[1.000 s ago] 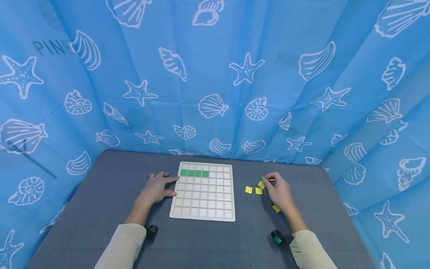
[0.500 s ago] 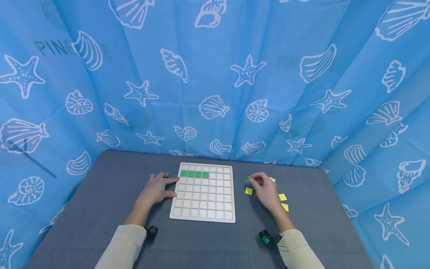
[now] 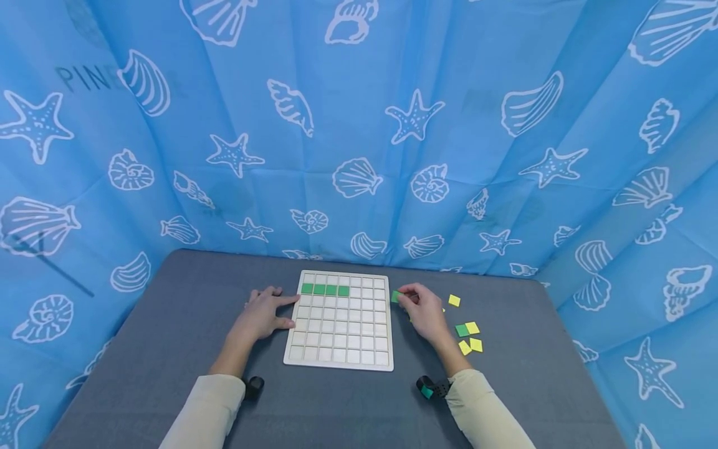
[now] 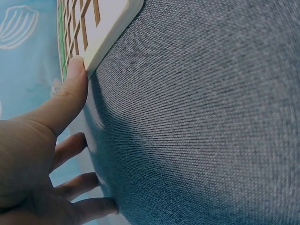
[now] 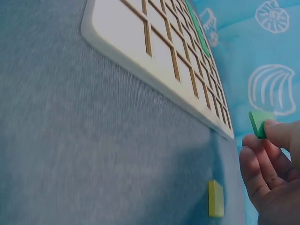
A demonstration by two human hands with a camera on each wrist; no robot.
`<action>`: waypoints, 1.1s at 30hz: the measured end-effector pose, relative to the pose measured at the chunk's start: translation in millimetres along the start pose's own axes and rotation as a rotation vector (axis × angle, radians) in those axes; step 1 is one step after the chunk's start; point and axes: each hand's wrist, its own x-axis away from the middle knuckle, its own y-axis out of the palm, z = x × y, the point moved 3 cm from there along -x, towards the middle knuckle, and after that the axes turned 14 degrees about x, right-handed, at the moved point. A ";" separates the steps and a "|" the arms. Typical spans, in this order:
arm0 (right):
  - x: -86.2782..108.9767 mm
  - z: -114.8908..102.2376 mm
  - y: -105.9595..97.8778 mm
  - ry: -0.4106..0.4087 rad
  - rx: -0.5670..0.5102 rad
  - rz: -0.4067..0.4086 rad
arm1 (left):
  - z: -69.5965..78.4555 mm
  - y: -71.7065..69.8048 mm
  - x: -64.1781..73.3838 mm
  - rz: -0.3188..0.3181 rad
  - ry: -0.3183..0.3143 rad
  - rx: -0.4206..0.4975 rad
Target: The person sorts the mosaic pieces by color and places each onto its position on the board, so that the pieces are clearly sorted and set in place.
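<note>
A white grid board (image 3: 339, 368) lies on the table, with several green tiles (image 3: 331, 290) side by side in its second row from the back. My left hand (image 3: 261, 315) rests at the board's left edge; in the left wrist view the thumb (image 4: 75, 70) touches the rim and the other fingers are spread on the cloth. Between thumb and fingers, my right hand (image 3: 424, 312) pinches a green tile (image 5: 258, 123), held just off the board's right edge. A yellow tile (image 5: 215, 198) lies on the cloth below that hand in the right wrist view.
To the right of my right hand lie several loose yellow tiles (image 3: 476, 345) and a green tile (image 3: 462, 330). Grey cloth covers the table (image 3: 348, 411). A blue curtain (image 3: 359, 125) printed with shells and starfish hangs behind and at both sides.
My right hand has moved left from among the yellow tiles to the board's right edge, carrying the green tile. Loose tiles it covered now show. My left hand stays put.
</note>
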 end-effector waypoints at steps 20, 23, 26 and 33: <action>-15.3 -34.3 29.4 -0.054 0.002 -0.043 | -0.8 -1.1 2.2 0.002 0.019 0.009; -17.5 -39.0 31.6 -0.049 -0.002 -0.068 | -1.1 -0.6 1.5 0.001 0.020 0.008; -20.3 -43.6 34.5 -0.057 0.017 -0.080 | -2.0 -0.1 0.6 0.000 0.017 0.008; -27.0 -52.3 44.1 -0.090 0.059 -0.085 | -3.0 0.6 -0.9 0.001 0.024 0.002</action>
